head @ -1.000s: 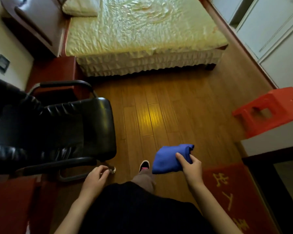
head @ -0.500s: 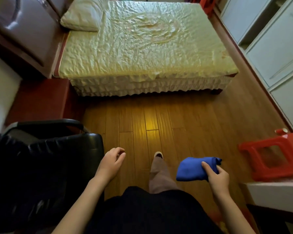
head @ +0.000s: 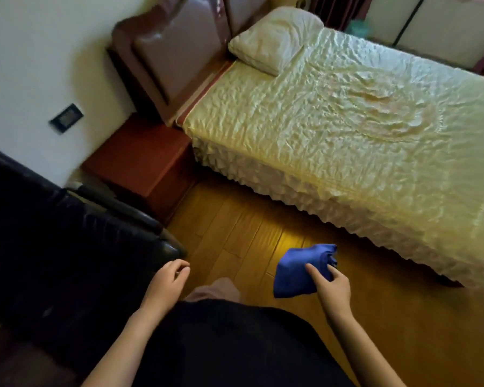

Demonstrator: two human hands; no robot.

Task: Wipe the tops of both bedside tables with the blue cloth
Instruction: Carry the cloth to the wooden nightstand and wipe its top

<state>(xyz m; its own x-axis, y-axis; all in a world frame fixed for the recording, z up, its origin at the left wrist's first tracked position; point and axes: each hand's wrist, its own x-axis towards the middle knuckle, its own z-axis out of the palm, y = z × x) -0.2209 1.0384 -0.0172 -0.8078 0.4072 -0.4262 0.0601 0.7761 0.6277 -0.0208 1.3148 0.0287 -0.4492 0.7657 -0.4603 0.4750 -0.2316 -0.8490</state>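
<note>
A folded blue cloth [head: 299,270] hangs over the wooden floor, held at its right edge by my right hand [head: 330,286]. My left hand [head: 168,280] is empty, fingers loosely curled, beside the black chair. One red-brown bedside table [head: 140,160] stands between the white wall and the bed, well ahead and left of both hands; its top is bare. The second bedside table is out of view.
A black leather office chair [head: 67,247] fills the lower left, close to the bedside table. The bed [head: 347,129] with a pale quilted cover and pillow [head: 274,40] spans the right. Wooden floor [head: 249,224] lies between them. A dark wall socket [head: 66,117] sits on the wall.
The view has swung left and closer to the bed; the bedside table now sits nearer the centre. The red stool has left the frame. My right hand still holds the cloth.
</note>
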